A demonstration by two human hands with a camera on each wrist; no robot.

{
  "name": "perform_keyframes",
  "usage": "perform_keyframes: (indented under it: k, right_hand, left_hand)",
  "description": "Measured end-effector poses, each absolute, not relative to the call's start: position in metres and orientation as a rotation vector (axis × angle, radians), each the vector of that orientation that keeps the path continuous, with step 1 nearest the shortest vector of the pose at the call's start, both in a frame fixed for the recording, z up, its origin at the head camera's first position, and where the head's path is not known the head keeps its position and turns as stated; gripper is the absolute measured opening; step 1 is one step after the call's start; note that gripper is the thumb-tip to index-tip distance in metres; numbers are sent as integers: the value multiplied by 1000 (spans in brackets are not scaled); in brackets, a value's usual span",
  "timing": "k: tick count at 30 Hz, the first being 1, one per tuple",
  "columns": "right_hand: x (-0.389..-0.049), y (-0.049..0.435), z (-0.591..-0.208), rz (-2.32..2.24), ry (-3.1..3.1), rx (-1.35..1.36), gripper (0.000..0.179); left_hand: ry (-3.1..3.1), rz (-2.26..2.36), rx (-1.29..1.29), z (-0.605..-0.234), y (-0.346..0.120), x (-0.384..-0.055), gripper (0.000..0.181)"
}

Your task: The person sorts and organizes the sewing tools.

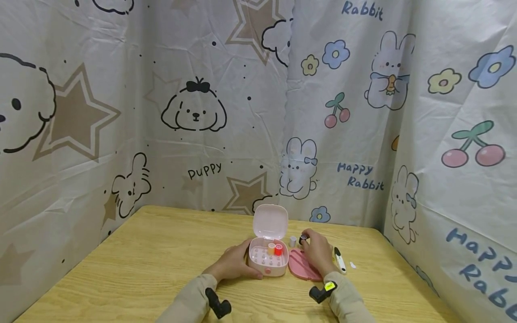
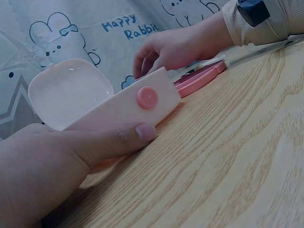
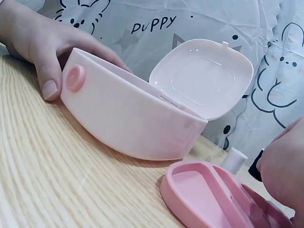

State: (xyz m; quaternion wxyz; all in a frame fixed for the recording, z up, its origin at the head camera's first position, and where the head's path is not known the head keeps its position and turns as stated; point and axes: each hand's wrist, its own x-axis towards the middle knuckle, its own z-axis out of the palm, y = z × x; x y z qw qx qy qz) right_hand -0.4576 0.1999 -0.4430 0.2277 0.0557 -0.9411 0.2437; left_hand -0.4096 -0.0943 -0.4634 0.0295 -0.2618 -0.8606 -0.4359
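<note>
Pale pink box [image 1: 279, 270] stands on the wooden table [image 1: 161, 251], lid [image 1: 270, 222] raised at its far side, an orange spool [image 1: 271, 249] and a red spool [image 1: 278, 250] inside; the left hand [image 1: 235, 264] grips its left side with curled fingers. To the right, the right hand [image 1: 318, 252] pinches a black spool [image 1: 302, 239] beyond the pink tray [image 1: 300, 265], near a whitish spool [image 1: 292, 241]

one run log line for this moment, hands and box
left hand: grips pink box | right hand: pinches black spool | lid: open | inside box: orange spool, red spool | pink tray: beside box
</note>
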Motion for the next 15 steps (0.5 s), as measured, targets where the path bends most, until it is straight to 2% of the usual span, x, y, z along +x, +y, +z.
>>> perform_keyframes:
  k: [9, 15]
  right_hand:
    - [-455, 200, -435, 693, -2556, 153, 24]
    - [-453, 203, -428, 720, -2484, 193, 18]
  left_hand:
    - [-2658, -1361, -798, -463, -93, -410, 116]
    - [-2653, -1366, -805, -462, -93, -410, 116]
